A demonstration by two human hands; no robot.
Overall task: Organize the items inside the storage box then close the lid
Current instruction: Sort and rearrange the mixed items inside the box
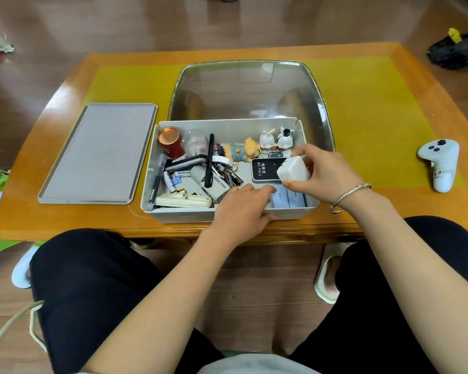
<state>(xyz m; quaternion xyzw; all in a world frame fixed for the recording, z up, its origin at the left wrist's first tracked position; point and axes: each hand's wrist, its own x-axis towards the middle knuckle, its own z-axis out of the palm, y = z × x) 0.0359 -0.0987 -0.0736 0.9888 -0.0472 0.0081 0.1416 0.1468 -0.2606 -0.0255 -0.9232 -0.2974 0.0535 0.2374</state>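
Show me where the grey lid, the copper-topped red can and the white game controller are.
Flat grey rectangular lid [97,153], head view, middle of its top face.
Copper-topped red can [169,135], head view, on its copper top.
White plastic game controller [439,160], head view, on its body.

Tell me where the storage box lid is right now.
In the head view, the lid lies flat on the table, off the box and just left of the storage box.

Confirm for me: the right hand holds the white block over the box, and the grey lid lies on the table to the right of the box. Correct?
Not quite. The head view shows the grey lid to the left of the box. The right hand does hold the white block over it.
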